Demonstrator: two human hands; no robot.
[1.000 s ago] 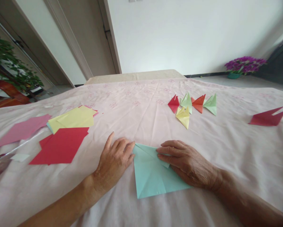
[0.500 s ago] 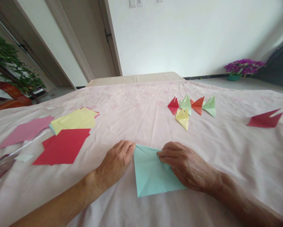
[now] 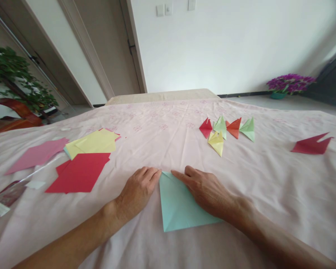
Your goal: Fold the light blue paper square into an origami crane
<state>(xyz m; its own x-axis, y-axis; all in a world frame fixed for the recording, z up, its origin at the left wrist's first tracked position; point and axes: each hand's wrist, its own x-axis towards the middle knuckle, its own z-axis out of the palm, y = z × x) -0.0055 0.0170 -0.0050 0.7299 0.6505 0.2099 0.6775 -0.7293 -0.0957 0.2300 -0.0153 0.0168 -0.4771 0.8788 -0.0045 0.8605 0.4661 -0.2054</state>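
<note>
A light blue sheet of paper (image 3: pixel 176 207), partly folded, lies on the pink tablecloth (image 3: pixel 168 127) in front of me. My right hand (image 3: pixel 205 190) lies flat on its upper right part, fingers stretched out toward the paper's top corner. My left hand (image 3: pixel 138 188) rests on the cloth just left of the paper, fingers loosely curled, fingertips touching the paper's top left corner.
Red sheets (image 3: pixel 79 172), yellow sheets (image 3: pixel 93 142) and a pink sheet (image 3: pixel 39 155) lie to the left. Several small folded paper shapes (image 3: pixel 226 130) sit at the back right, and a dark red folded shape (image 3: pixel 311 145) lies far right. Potted plants stand beyond the table.
My right hand has slid left along the paper, flattening the folded flap, with its fingers now stretched out. My left hand has curled slightly and stays at the corner.
</note>
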